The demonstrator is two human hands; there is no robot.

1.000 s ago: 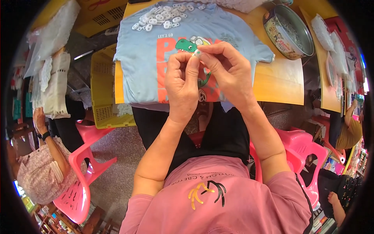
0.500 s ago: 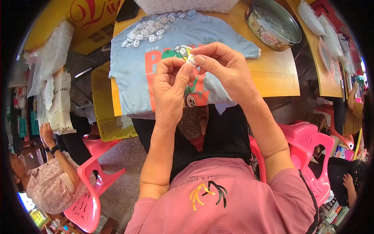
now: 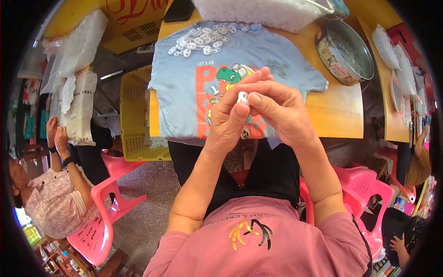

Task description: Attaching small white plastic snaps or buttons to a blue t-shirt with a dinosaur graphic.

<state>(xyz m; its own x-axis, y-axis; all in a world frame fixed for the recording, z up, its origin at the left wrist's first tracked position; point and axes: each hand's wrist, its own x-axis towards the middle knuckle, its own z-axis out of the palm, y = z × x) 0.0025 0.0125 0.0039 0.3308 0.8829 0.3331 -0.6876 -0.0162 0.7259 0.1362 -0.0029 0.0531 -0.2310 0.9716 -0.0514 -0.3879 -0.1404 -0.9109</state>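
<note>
Head camera footage showed, as its broadest surface, a yellow-orange tabletop (image 3: 337, 113) running across the upper middle, in front of the person. Off to the left sat a co-worker in a patterned top (image 3: 57, 203), both hands raised near a beige cloth (image 3: 79, 113), with a pink chair (image 3: 99, 221) right beside. A yellow plastic crate (image 3: 134, 148) stood below the table's left edge. On the tabletop lay a light blue T-shirt (image 3: 173, 76), spread fairly flat, its front printed with red lettering and a green dinosaur. Beyond its collar end rested a large clear bag of white material (image 3: 254, 11), cut off by the upper rim of the view; to the right stood a deep round tin (image 3: 333, 64), upright and open, with a patterned outer wall and small clear or greyish bits inside. A flat black object (image 3: 179, 10) lay near the far left corner. Over the shirt's lower front, the left hand (image 3: 228, 121) and right hand (image 3: 282, 111) met, their fingers (image 3: 272, 90) drawn together and partly overlapping, pinching between them one small item. Towards the shirt's top left, well apart from the hands, was a loose pile of white pieces (image 3: 198, 40), many with two dark holes. Smallest was the single white piece (image 3: 242, 96) at the fingertips, above the left thumb and just beside the right thumb.
</note>
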